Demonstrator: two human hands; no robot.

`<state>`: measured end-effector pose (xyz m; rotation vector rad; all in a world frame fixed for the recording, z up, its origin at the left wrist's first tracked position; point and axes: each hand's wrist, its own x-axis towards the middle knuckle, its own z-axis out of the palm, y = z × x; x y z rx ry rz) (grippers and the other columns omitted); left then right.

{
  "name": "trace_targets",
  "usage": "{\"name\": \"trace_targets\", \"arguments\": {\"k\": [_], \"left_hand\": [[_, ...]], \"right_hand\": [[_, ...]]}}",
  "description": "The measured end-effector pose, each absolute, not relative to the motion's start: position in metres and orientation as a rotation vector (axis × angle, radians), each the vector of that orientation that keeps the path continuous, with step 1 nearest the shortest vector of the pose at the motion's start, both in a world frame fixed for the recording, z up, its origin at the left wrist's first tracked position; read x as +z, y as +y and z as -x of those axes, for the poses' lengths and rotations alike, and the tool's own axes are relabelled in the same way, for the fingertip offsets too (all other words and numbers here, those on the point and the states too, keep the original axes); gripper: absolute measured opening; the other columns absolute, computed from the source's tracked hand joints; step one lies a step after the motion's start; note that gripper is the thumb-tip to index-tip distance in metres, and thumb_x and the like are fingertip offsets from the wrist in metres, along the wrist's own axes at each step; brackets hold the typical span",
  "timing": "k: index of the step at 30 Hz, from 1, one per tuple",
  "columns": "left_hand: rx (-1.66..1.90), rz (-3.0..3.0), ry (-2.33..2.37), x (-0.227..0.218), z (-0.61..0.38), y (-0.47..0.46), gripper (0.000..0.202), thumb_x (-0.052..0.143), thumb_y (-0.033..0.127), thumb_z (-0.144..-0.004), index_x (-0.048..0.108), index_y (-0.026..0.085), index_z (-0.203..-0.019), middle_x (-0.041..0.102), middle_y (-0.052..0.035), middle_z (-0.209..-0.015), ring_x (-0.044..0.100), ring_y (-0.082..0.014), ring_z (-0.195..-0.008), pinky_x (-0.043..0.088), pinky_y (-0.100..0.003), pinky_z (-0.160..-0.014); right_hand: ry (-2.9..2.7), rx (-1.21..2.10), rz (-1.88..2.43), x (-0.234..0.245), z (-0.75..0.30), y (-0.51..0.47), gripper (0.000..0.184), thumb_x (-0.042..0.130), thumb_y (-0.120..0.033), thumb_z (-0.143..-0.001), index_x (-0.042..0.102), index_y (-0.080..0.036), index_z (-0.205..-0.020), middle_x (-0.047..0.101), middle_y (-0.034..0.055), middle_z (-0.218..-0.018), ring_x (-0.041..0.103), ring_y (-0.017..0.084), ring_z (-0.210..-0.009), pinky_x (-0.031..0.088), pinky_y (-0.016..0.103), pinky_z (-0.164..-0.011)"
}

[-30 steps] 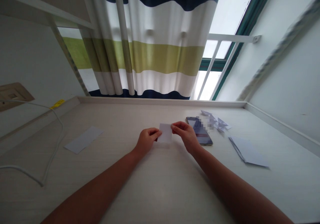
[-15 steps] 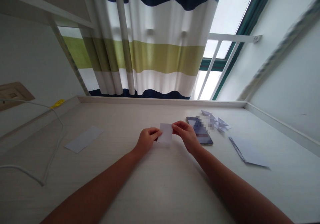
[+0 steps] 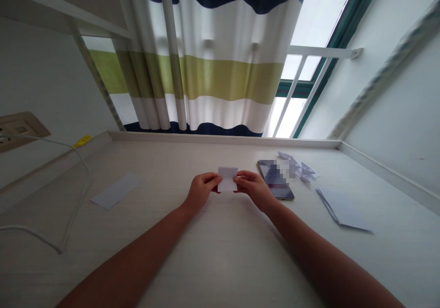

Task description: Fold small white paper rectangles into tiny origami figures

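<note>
A small white paper slip (image 3: 227, 178) is being held between both hands, just over the surface (image 3: 227, 248), with its long axis pointing away from the person. It is standing nearly upright in view; whether it is folded cannot be told. The left hand (image 3: 202, 192) is pinching its left edge and the right hand (image 3: 255, 189) its right edge, the fingers (image 3: 243, 176) of each hand clenching the paper, with the hands close together but apart. The left forearm (image 3: 137, 248) and right forearm (image 3: 309, 239) are angling inward from the lower corners of the view, wrists low. A phone (image 3: 280, 189) is lying just beside the right hand, its screen partly blurred. Paper scraps (image 3: 304, 171) are lying beyond the phone, a folded sheet (image 3: 343, 209) is lying farther right, and a flat slip (image 3: 117, 190) is lying well left.
</note>
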<state>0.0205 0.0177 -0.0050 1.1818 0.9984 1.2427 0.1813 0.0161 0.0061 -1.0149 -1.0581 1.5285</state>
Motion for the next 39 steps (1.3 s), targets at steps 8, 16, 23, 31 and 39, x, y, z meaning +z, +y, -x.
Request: {"name": "trace_targets", "arguments": {"k": [8,16,23,31,39], "left_hand": [[1.224,-1.075,0.824,-0.002,-0.021,0.014,0.028,0.067,0.023,-0.060,0.069,0.013,-0.087,0.063,-0.0039,-0.070,0.054,-0.0119,-0.061,0.046,-0.023,-0.051],[1.201,-1.042,0.722,-0.001,-0.019,0.013,0.018,0.063,0.017,-0.063,0.070,0.015,-0.079,0.062,-0.0045,-0.074,0.054,-0.0123,-0.067,0.045,-0.023,-0.054],[1.195,-1.070,0.704,-0.002,-0.018,0.013,0.017,0.059,0.016,-0.063,0.070,0.014,-0.075,0.063,-0.0058,-0.075,0.054,-0.0131,-0.066,0.045,-0.025,-0.056],[1.184,-1.250,0.818,-0.003,-0.015,0.014,0.018,0.056,0.022,-0.067,0.068,0.011,-0.074,0.063,-0.0071,-0.076,0.054,-0.0145,-0.068,0.047,-0.027,-0.059],[1.117,-1.516,0.944,-0.006,-0.018,0.012,0.040,0.060,0.022,-0.065,0.052,0.018,-0.104,0.055,0.0027,-0.065,0.056,-0.0118,-0.062,0.048,-0.025,-0.058]], "right_hand": [[-1.058,1.603,0.915,0.007,-0.182,0.013,0.020,0.072,-0.026,-0.057,0.066,-0.019,-0.075,0.061,-0.0026,-0.061,0.054,0.008,-0.058,0.048,0.024,-0.059],[-1.059,1.583,0.900,0.011,-0.180,0.010,0.017,0.071,-0.026,-0.058,0.067,-0.020,-0.074,0.060,-0.0029,-0.062,0.053,0.009,-0.059,0.047,0.024,-0.059],[-1.074,1.573,0.851,0.011,-0.180,0.008,0.011,0.066,-0.027,-0.061,0.067,-0.020,-0.068,0.062,-0.0008,-0.073,0.056,0.010,-0.066,0.047,0.026,-0.067],[-1.215,1.454,0.900,0.007,-0.178,0.011,0.020,0.068,-0.028,-0.060,0.066,-0.019,-0.077,0.062,0.0005,-0.074,0.056,0.013,-0.070,0.048,0.030,-0.068],[-1.255,1.196,0.939,0.002,-0.177,0.013,0.034,0.070,-0.027,-0.059,0.054,-0.022,-0.088,0.062,-0.0029,-0.066,0.057,0.013,-0.064,0.045,0.029,-0.064]]}}
